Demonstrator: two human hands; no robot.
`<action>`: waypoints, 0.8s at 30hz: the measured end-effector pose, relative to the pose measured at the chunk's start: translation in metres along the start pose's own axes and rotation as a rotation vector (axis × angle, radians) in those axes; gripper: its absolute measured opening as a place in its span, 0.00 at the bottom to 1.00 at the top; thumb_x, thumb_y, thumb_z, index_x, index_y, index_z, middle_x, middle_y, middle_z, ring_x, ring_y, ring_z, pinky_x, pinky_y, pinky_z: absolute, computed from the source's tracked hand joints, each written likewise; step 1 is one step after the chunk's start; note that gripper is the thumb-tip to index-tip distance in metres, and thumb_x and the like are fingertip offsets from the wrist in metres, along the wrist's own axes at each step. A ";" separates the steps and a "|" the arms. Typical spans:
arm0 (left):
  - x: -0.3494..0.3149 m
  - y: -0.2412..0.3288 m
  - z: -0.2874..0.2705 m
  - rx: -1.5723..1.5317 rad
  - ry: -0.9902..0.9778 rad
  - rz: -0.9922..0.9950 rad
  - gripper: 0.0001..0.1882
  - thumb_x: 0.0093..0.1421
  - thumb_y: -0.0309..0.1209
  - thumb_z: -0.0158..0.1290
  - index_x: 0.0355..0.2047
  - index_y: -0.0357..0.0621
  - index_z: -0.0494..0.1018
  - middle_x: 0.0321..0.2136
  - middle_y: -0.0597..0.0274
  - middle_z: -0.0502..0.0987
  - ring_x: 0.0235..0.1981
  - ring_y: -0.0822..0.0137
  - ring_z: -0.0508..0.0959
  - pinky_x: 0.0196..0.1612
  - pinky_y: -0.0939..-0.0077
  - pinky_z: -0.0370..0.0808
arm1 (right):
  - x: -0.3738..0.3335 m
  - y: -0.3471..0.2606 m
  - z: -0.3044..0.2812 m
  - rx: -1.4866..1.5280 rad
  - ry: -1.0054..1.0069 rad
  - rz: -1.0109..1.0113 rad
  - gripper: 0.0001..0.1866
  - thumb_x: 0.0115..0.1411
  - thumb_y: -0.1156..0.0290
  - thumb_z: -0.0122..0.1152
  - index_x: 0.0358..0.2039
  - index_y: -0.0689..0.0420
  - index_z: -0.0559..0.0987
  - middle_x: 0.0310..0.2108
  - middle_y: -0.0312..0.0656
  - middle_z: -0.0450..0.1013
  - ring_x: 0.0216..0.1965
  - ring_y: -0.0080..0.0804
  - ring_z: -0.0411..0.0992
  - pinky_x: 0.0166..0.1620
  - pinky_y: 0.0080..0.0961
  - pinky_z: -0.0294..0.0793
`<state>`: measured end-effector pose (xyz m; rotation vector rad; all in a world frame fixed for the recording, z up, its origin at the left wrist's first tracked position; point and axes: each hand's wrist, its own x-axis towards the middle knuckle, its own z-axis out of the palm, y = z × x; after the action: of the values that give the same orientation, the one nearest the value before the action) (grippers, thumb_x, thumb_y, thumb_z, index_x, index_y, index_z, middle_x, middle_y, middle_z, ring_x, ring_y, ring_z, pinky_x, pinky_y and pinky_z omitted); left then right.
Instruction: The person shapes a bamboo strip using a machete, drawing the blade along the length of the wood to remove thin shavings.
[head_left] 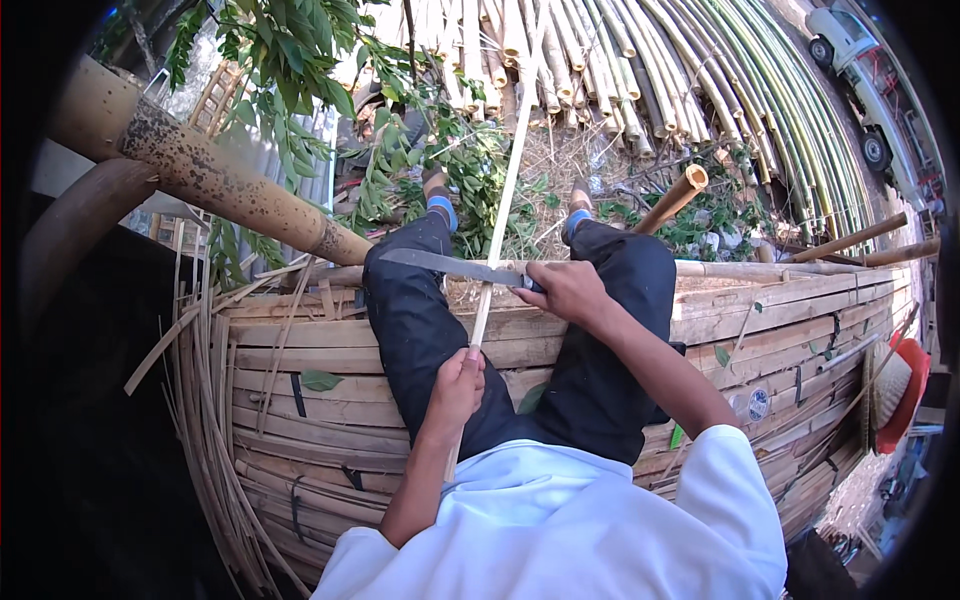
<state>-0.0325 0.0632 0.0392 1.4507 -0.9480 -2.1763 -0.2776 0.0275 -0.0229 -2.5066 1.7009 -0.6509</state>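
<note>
My left hand (457,390) is closed around the lower part of a long, pale bamboo strip (508,190). The strip runs from my lap up between my knees and away toward the far bamboo poles. In my right hand (570,290) is a knife (440,263), gripped by its dark handle. Its long grey blade points left and lies across the strip, just above my left hand. The blade's tip reaches over my left knee. Whether the edge bites into the strip, I cannot tell.
I sit on a slatted bamboo platform (310,410). Thin strips (205,450) hang at its left, below a thick bamboo pole (220,175). Leafy branches (290,50) hang ahead. Stacked bamboo poles (740,90) lie beyond my feet. A straw hat (890,395) sits right; a truck (870,100) stands far right.
</note>
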 end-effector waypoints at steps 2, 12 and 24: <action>0.006 0.005 0.002 0.002 -0.010 0.013 0.14 0.71 0.41 0.37 0.31 0.47 0.62 0.17 0.77 0.55 0.12 0.86 0.51 0.13 0.88 0.47 | 0.009 0.018 0.008 -0.022 0.029 0.077 0.25 0.56 0.40 0.54 0.24 0.52 0.70 0.11 0.40 0.68 0.13 0.40 0.71 0.16 0.37 0.67; -0.022 0.015 -0.011 -0.007 0.003 0.003 0.14 0.70 0.41 0.39 0.31 0.47 0.63 0.17 0.77 0.55 0.12 0.86 0.52 0.14 0.88 0.47 | 0.023 0.040 0.007 -0.029 -0.077 -0.041 0.26 0.55 0.39 0.54 0.24 0.52 0.69 0.11 0.41 0.68 0.14 0.44 0.70 0.18 0.39 0.67; -0.064 0.006 -0.045 -0.016 0.051 -0.082 0.14 0.71 0.41 0.39 0.31 0.47 0.63 0.16 0.79 0.54 0.12 0.86 0.51 0.13 0.88 0.47 | 0.020 0.082 -0.024 -0.184 -0.214 0.339 0.25 0.57 0.40 0.53 0.26 0.53 0.75 0.15 0.46 0.71 0.20 0.47 0.74 0.25 0.44 0.73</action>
<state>0.0338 0.0836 0.0747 1.5548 -0.8663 -2.1879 -0.3518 -0.0185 -0.0159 -2.2082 2.1088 -0.1998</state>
